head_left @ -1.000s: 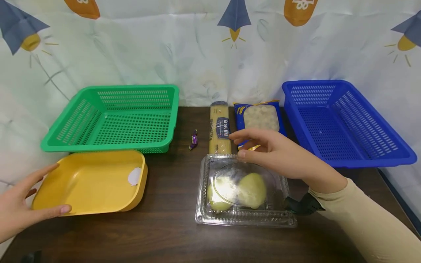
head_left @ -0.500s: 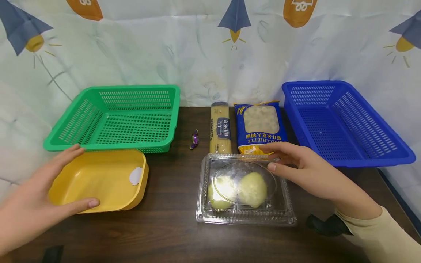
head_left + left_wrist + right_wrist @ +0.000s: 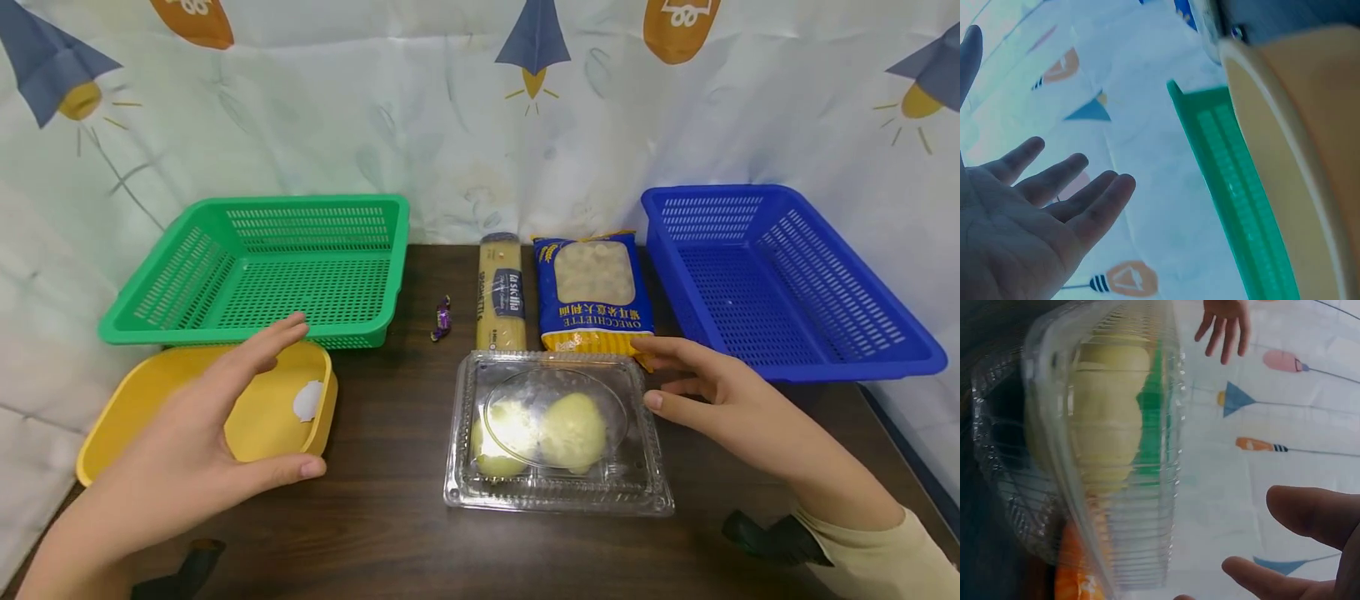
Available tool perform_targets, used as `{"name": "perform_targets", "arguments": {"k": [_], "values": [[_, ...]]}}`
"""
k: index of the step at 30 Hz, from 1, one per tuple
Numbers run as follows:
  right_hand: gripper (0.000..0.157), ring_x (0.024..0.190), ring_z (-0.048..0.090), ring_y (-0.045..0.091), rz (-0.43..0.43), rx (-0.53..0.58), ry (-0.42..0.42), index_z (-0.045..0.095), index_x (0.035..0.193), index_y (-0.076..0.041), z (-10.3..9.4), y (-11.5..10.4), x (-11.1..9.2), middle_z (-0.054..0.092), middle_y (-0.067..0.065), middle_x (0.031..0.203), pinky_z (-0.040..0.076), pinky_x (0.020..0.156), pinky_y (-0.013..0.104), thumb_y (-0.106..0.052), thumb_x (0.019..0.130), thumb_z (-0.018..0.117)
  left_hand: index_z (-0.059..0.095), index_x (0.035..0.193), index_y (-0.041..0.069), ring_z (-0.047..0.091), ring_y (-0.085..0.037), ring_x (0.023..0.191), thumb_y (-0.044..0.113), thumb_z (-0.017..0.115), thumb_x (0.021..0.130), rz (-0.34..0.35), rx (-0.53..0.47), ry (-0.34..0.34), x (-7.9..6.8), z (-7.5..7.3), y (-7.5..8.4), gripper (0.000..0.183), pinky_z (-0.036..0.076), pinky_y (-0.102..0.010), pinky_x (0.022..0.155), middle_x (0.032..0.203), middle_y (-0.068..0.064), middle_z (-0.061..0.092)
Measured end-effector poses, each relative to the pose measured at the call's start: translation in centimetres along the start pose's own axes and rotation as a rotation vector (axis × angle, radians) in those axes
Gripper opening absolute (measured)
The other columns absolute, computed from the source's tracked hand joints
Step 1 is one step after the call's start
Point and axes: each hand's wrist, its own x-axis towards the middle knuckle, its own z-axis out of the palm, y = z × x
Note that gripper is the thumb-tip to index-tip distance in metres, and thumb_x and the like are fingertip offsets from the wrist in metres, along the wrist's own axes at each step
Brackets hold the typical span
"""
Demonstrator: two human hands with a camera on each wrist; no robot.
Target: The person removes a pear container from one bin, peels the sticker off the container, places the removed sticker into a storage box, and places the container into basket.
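A clear plastic clamshell box [image 3: 465, 392] lies on the dark table with two pale yellow-green fruits [image 3: 573, 432] inside. At its right edge hovers my right hand [image 3: 731, 412], thumb and fingers apart and holding nothing. The right wrist view shows the clamshell box [image 3: 1129, 531] upright beside the spread thumb and fingers. My left hand [image 3: 202, 437] hovers above the right part of a yellow tub [image 3: 322, 417], hiding some of it. Its fingers are spread and hold nothing, which the left wrist view confirms, with the yellow tub [image 3: 1322, 156] off to one side.
A spaghetti pack [image 3: 501, 292] and a blue orecchiette bag [image 3: 596, 292] lie behind the clamshell. A small purple wrapped candy [image 3: 442, 318] lies left of the spaghetti. A green basket [image 3: 300, 292] stands back left, a blue basket [image 3: 780, 292] back right. A patterned cloth [image 3: 450, 125] hangs behind.
My left hand has left the yellow tub's left rim and moved right over the tub. My right hand has drawn back from above the clamshell to its right edge.
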Motion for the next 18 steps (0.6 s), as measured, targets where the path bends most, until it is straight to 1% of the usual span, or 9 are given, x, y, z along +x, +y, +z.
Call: {"name": "perform_targets", "arguments": {"k": [2, 3, 6, 9, 11, 12, 14, 16, 18], "values": [[0.061, 0.133, 0.062, 0.039, -0.002, -0.004, -0.001, 0.046, 0.167, -0.021, 0.0, 0.5, -0.2, 0.054, 0.013, 0.160, 0.058, 0.095, 0.027, -0.023, 0.111, 0.069, 0.029, 0.173, 0.042, 0.050, -0.029, 0.142, 0.034, 0.108, 0.070, -0.008, -0.021, -0.008, 0.6, 0.3, 0.6, 0.130, 0.028, -0.001, 0.101, 0.173, 0.012, 0.037], [0.061, 0.132, 0.062, 0.040, 0.000, -0.003, -0.001, 0.046, 0.167, -0.019, 0.1, 0.7, -0.3, 0.053, 0.013, 0.161, 0.058, 0.095, 0.026, -0.023, 0.110, 0.069, 0.029, 0.172, 0.043, 0.050, -0.030, 0.143, 0.035, 0.107, 0.070, -0.007, -0.035, -0.009, 0.9, 0.4, 0.8, 0.129, 0.028, -0.002, 0.101, 0.174, 0.013, 0.036], [0.063, 0.130, 0.063, 0.042, 0.020, 0.010, -0.001, 0.044, 0.167, -0.015, 0.3, 1.5, -0.6, 0.049, 0.015, 0.164, 0.058, 0.094, 0.027, -0.023, 0.110, 0.070, 0.028, 0.173, 0.044, 0.050, -0.028, 0.144, 0.036, 0.107, 0.072, 0.007, -0.064, -0.016, 2.0, 0.9, 1.4, 0.128, 0.029, -0.004, 0.103, 0.175, 0.015, 0.034], [0.066, 0.130, 0.063, 0.041, 0.040, 0.038, -0.010, 0.041, 0.168, -0.014, 0.6, 2.1, -0.7, 0.045, 0.015, 0.167, 0.059, 0.093, 0.028, -0.024, 0.110, 0.070, 0.027, 0.173, 0.045, 0.049, -0.027, 0.146, 0.037, 0.105, 0.074, 0.017, -0.107, -0.043, 2.8, 1.6, 1.7, 0.126, 0.030, -0.008, 0.107, 0.175, 0.015, 0.032], [0.069, 0.130, 0.063, 0.041, 0.050, 0.057, -0.028, 0.037, 0.170, -0.014, 0.7, 2.5, -0.7, 0.042, 0.016, 0.169, 0.060, 0.093, 0.030, -0.024, 0.110, 0.070, 0.027, 0.172, 0.046, 0.047, -0.027, 0.148, 0.037, 0.104, 0.076, 0.011, -0.152, -0.079, 3.2, 2.4, 1.8, 0.123, 0.035, -0.022, 0.116, 0.175, 0.016, 0.031], [0.071, 0.131, 0.063, 0.041, 0.055, 0.065, -0.039, 0.035, 0.171, -0.015, 0.8, 2.6, -0.8, 0.041, 0.017, 0.169, 0.060, 0.092, 0.031, -0.025, 0.110, 0.070, 0.027, 0.172, 0.047, 0.047, -0.027, 0.148, 0.039, 0.103, 0.077, 0.009, -0.170, -0.099, 3.4, 2.9, 1.7, 0.121, 0.038, -0.031, 0.118, 0.175, 0.016, 0.032], [0.076, 0.134, 0.061, 0.042, 0.051, 0.061, -0.059, 0.032, 0.173, -0.017, 0.9, 2.9, -0.8, 0.040, 0.018, 0.169, 0.060, 0.092, 0.031, -0.025, 0.109, 0.072, 0.027, 0.171, 0.049, 0.048, -0.026, 0.146, 0.042, 0.100, 0.081, 0.009, -0.200, -0.147, 3.7, 4.0, 1.5, 0.116, 0.043, -0.047, 0.115, 0.174, 0.017, 0.031], [0.079, 0.136, 0.059, 0.043, 0.029, 0.058, -0.077, 0.030, 0.173, -0.019, 1.0, 3.2, -0.9, 0.041, 0.019, 0.168, 0.060, 0.093, 0.032, -0.023, 0.108, 0.073, 0.027, 0.170, 0.049, 0.049, -0.026, 0.145, 0.045, 0.097, 0.084, 0.015, -0.227, -0.191, 4.1, 5.3, 1.1, 0.112, 0.046, -0.062, 0.111, 0.174, 0.016, 0.032], [0.082, 0.139, 0.056, 0.043, -0.001, 0.058, -0.091, 0.029, 0.174, -0.021, 1.0, 3.4, -0.9, 0.042, 0.018, 0.167, 0.059, 0.096, 0.033, -0.021, 0.106, 0.076, 0.028, 0.170, 0.049, 0.051, -0.025, 0.143, 0.049, 0.096, 0.084, 0.029, -0.240, -0.221, 4.5, 6.4, 0.8, 0.109, 0.049, -0.063, 0.109, 0.174, 0.017, 0.032]]}}
